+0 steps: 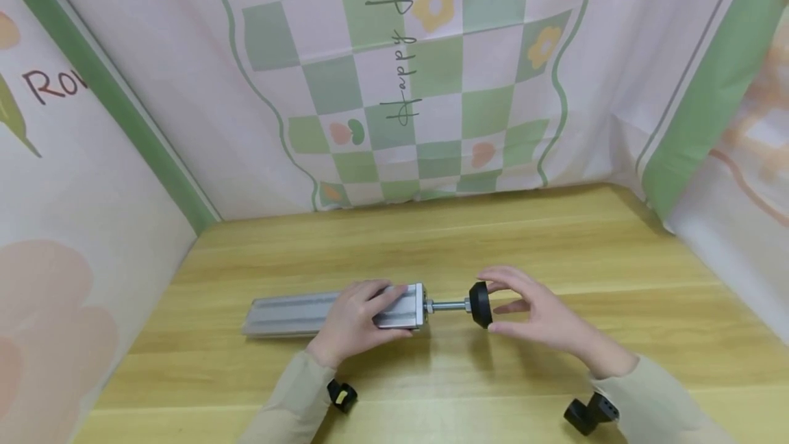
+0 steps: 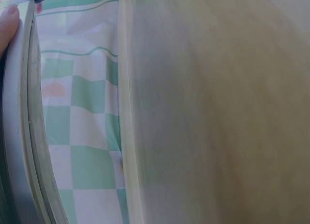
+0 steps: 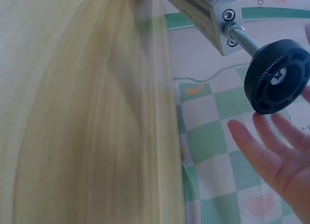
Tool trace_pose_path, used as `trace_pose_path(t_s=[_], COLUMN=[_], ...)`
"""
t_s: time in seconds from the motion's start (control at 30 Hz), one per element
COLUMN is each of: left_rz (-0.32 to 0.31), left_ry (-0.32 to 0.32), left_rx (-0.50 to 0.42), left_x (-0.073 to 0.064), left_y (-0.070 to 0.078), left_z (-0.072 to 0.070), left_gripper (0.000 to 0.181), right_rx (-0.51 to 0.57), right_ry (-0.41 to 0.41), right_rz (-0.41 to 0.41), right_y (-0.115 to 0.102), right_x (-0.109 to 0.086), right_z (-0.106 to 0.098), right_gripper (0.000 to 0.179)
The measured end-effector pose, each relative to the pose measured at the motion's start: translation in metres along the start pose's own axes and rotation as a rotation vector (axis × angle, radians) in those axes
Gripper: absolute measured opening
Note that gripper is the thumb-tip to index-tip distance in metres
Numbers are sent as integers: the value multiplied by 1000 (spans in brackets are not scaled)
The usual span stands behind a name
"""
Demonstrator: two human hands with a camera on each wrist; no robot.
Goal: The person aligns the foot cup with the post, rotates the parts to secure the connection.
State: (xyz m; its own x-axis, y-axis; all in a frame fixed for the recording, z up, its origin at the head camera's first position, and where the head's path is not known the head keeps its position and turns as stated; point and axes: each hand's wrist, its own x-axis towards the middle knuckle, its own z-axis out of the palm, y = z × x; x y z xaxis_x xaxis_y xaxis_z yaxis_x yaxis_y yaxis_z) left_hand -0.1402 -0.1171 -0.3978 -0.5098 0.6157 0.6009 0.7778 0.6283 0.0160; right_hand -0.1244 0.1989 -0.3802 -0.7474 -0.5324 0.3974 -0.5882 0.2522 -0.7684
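Note:
A long silver aluminium profile [image 1: 290, 314] lies across the wooden table, left of centre. My left hand [image 1: 357, 317] grips it near its right end, with the thumb on the near side. Out of the end plate [image 3: 224, 27] runs a threaded rod [image 1: 448, 305] with nuts, and on its tip sits a round black levelling foot [image 1: 479, 305]. Fingers of my right hand [image 1: 533, 314] spread around the foot's rim, thumb at the near edge, another finger at the far edge. The right wrist view shows the foot's ribbed underside and a central screw.
The wooden table [image 1: 370, 245] ends at a hanging checkered cloth [image 1: 407, 122] at the back. Printed cloths hang at the left [image 1: 92, 225] and right [image 1: 727, 259] sides too. A black wrist device [image 1: 342, 396] sits at each sleeve.

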Motion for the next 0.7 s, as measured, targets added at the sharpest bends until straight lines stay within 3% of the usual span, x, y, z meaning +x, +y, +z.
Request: trace_pose_path(t_s=[0.13,0.3,0.4,0.7], left_rz=[3,4,4,10], left_ry=[1,-1,1,4], left_rx=[7,15,18,21], left_x=[0,-1,-1,-1], left_y=[0,0,0,0], left_z=[0,0,1,2], left_gripper=[68,68,68,68], right_rx=[-42,-51,-38,133], right_ry=[-1,12,22,-40], right_rz=[-122,-144,-71,321], right_y=[3,2,0,-8], right_x=[-1,0,0,4], right_z=[1,3,3,-2], right_gripper=[70,66,62,52])
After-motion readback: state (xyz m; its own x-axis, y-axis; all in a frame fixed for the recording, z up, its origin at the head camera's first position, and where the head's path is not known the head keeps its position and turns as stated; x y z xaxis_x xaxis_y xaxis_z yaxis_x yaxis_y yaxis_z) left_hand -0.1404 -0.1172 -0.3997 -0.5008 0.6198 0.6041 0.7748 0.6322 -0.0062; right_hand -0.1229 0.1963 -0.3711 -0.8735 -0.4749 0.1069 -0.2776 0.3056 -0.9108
